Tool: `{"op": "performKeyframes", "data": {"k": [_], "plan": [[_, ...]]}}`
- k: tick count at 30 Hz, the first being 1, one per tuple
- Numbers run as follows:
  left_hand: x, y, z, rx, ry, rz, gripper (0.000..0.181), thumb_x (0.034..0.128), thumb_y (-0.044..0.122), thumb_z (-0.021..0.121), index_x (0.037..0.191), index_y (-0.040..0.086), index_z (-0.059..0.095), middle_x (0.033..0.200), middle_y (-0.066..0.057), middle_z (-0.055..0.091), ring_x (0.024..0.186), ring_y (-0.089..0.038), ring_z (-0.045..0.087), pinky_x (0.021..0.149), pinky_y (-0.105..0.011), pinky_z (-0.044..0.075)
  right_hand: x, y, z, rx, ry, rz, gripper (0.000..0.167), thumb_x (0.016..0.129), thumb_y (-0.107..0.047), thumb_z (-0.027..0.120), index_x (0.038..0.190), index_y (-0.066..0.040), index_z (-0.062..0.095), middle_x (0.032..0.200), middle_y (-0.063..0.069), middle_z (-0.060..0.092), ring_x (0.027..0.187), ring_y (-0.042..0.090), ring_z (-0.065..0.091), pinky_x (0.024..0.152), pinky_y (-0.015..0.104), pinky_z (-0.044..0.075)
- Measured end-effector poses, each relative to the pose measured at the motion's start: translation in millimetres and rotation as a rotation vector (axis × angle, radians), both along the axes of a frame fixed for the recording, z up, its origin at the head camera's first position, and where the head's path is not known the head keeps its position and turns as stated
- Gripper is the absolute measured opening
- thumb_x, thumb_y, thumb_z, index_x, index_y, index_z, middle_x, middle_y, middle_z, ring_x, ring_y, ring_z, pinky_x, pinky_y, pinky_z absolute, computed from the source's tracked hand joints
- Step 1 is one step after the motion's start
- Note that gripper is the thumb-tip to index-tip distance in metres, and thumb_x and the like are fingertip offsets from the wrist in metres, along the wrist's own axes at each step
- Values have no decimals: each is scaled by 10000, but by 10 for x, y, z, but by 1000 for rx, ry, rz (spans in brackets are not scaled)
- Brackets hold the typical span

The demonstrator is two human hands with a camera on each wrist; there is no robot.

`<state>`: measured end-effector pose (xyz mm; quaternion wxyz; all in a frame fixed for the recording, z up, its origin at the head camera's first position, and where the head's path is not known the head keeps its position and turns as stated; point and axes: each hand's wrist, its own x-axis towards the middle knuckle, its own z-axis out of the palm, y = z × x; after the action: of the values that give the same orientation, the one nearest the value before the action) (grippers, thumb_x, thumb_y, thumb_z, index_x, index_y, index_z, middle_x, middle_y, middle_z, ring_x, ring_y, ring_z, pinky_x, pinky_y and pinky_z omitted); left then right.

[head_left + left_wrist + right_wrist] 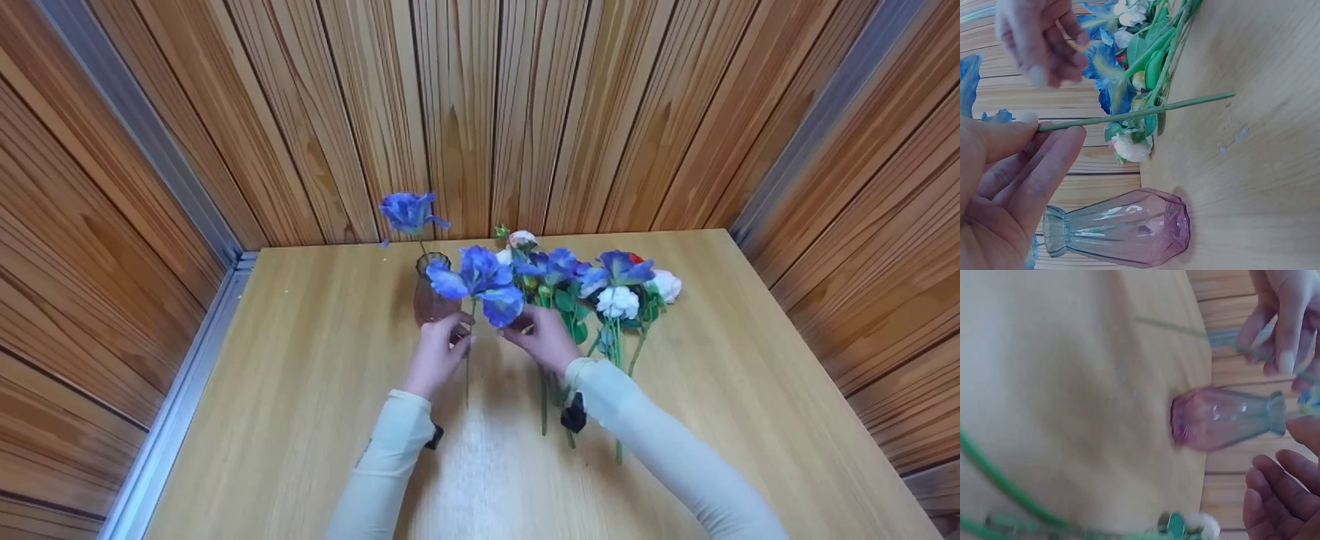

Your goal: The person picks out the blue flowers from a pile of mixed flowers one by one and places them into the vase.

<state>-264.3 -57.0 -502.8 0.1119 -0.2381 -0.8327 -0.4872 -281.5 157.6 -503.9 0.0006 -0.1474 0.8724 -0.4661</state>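
My left hand (439, 356) pinches the thin green stem (1140, 112) of a blue iris (480, 281) between thumb and fingers. The stem's lower end points down, free above the table. Close by the bloom's right side is my right hand (546, 337); its fingers (1278, 481) are loosely bent with nothing between them. In the head view they overlap the petal edge, and contact cannot be told. Behind the held flower stands a ribbed glass vase (1123, 228), bluish at the neck and pink at the base. One blue flower (409, 212) rises from it.
To the right lies a bunch of flowers: blue irises (619, 270), white blooms (618, 302) and green leaves, with stems (544, 405) toward the front. The wooden table (300, 420) meets plank walls (457, 112) at the back and sides. A metal rail (199, 360) runs along the left.
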Motion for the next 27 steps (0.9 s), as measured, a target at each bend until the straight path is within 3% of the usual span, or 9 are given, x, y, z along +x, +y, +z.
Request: {"op": "performKeyframes", "data": {"k": [7, 11, 16, 23, 27], "plan": [[-21, -113, 69, -6, -23, 35, 150, 850, -76, 655, 973, 9, 646, 854, -122, 678, 735, -182, 637, 611, -264, 539, -63, 335, -90, 105, -78, -54, 256, 885, -279, 694, 1098, -139, 669, 1064, 43, 668, 992, 235, 616, 866, 410, 500], [-44, -163, 119, -13, -5, 49, 141, 854, -73, 651, 973, 2, 644, 866, -114, 678, 749, -180, 639, 629, -264, 540, -76, 527, -122, 145, -89, -85, 359, 885, -321, 689, 1170, -106, 649, 1169, 115, 641, 1080, 278, 581, 934, 464, 451], [-74, -197, 226, -23, -12, 68, 137, 867, -44, 653, 996, 3, 657, 882, -87, 684, 757, -157, 631, 648, -269, 538, -54, 742, -139, 170, -88, -125, 498, 897, -416, 647, 1260, -79, 602, 1250, 103, 592, 1152, 302, 529, 973, 488, 414], [-141, -280, 409, -18, 86, 109, 102, 843, -40, 681, 939, -12, 660, 835, -81, 685, 763, -182, 649, 682, -317, 541, -8, 1023, -178, 228, -27, -145, 632, 921, -465, 589, 1414, -96, 443, 1418, 137, 450, 1305, 331, 393, 1048, 523, 321], [-175, -354, 520, -11, 99, 136, 105, 835, -37, 689, 935, -38, 658, 842, -112, 689, 773, -211, 658, 701, -329, 540, 22, 1150, -184, 251, -37, -153, 726, 915, -511, 568, 1457, -72, 366, 1458, 168, 392, 1339, 361, 338, 1066, 546, 280]]}}
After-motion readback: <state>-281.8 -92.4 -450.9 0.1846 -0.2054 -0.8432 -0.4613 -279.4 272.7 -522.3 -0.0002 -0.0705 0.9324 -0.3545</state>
